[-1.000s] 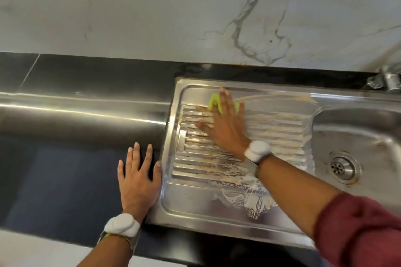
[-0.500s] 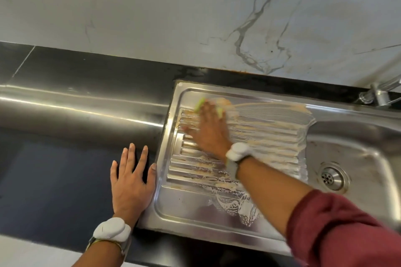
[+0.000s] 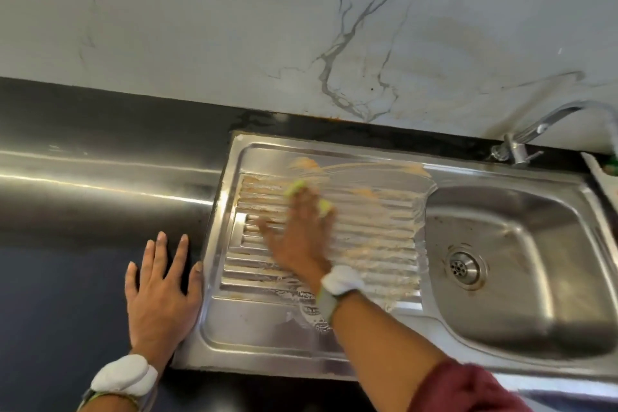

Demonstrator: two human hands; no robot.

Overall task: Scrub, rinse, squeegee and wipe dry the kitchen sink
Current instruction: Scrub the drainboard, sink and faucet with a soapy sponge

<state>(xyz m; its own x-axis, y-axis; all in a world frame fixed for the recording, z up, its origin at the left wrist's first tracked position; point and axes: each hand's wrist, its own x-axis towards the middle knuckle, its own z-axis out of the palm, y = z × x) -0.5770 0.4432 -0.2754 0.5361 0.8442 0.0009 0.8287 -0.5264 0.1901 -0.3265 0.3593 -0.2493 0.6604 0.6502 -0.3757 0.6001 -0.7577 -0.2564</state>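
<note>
Head view, near edge: my left hand [image 3: 160,294] lies flat on the dark table [image 3: 67,278], fingers straight and spread, holding nothing; its thumb side touches the left rim of the steel sink [image 3: 267,341].
Wrists: each carries a white padded band; a dark red sleeve [image 3: 468,391] covers my right forearm at the near right.
Right hand: my right hand [image 3: 301,237] reaches across the ribbed drainboard [image 3: 374,244], fingers pressed flat on a yellow-green sponge [image 3: 296,187]. The hand is motion-blurred, so I cannot tell how far the fingers curl round the sponge.
Sponge: toward the far left corner of the drainboard, peeking out past my fingertips and at the right side of the hand.
Drainboard: smeared with pale brownish foam along the ribs and in an arc near its far edge; white suds sit near the wrist.
Basin: on the right side of the sink, with a round drain [image 3: 463,267] in its floor.
Far right corner: a chrome tap [image 3: 535,134] stands on the table behind the basin.
Far edge: a white marble wall [image 3: 234,27] with grey veins rises from the table.
</note>
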